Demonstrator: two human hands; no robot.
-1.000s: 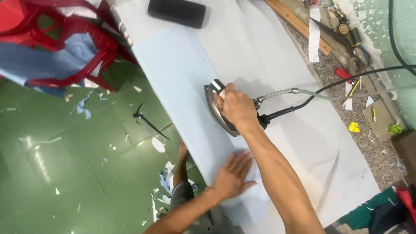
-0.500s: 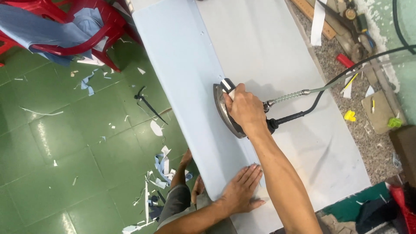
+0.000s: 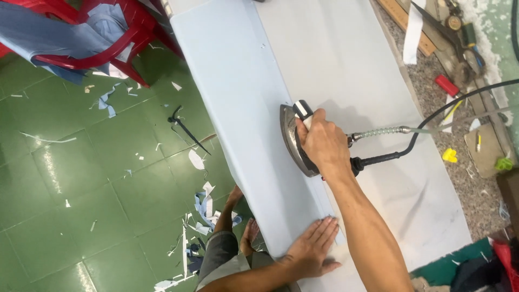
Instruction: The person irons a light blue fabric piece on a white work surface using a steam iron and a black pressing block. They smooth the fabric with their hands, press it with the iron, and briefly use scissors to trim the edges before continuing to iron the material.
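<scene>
At the near edge of the surface (image 3: 378,48), the left hand (image 3: 312,251) lies flat and open, fingers spread, pressing down on the pale blue cloth (image 3: 238,103) where its fold line runs. The forearm comes in from the near edge, above the person's bare feet on the green tiled floor (image 3: 81,189), which is littered with blue and white scraps (image 3: 205,208). Farther in, the right hand (image 3: 324,143) is closed around the handle of the iron (image 3: 294,140), arm stretched out straight from the near right. The iron sits soleplate down on the cloth, along the fold, about midway up the surface. A black cord (image 3: 427,116) and a hose with a spring sleeve (image 3: 378,131) trail from its back end toward the right edge. Beyond that edge lie a red tool (image 3: 446,85), yellow bits and a wooden ruler (image 3: 405,24). Off the far left corner stands a red plastic chair (image 3: 108,51) draped with blue cloth
</scene>
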